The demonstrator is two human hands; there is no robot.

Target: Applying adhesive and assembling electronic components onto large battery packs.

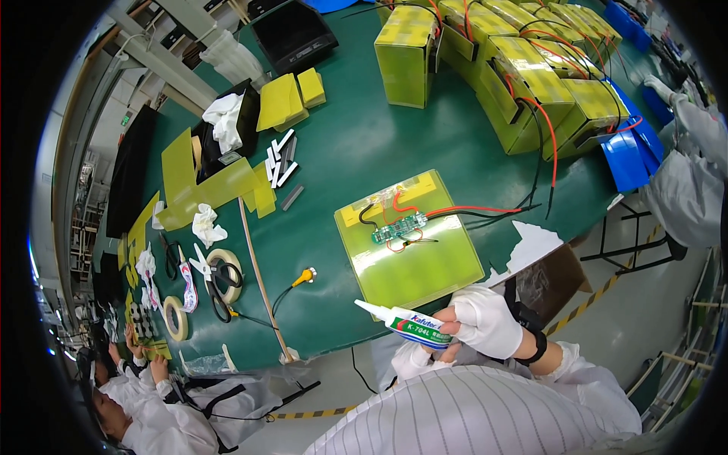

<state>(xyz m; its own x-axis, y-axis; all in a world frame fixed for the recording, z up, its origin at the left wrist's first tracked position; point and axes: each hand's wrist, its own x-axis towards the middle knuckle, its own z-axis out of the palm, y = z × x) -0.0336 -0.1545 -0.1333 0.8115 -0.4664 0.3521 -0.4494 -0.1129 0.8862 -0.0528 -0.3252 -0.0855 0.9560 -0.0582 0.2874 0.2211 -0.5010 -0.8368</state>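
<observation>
The tube (415, 327) sits low centre of frame, pinched by the right hand (489, 322); the left hand's (412, 361) grip I can't tell. I'd expect it light, squeezable: hold mid-body, off the nozzle (371, 308). Above lies the pack (415, 274).

Pretty bright feed on my end, and the light reads as coming from above. The flat pack (409, 282) on the green table (318, 189) has a big pale glare patch on its lower half, and the clear tape over the stacked packs (531, 85) throws shiny streaks back at me. Their side faces sit in softer shade. The black tray (294, 34) goes so dark I lose most of its detail. Fisheye is heavy: black corners, and the left side of the room bends and squashes together. The middle looks crisp to me; out by the right rim, the co-worker's sleeve (701, 129) goes soft.
</observation>
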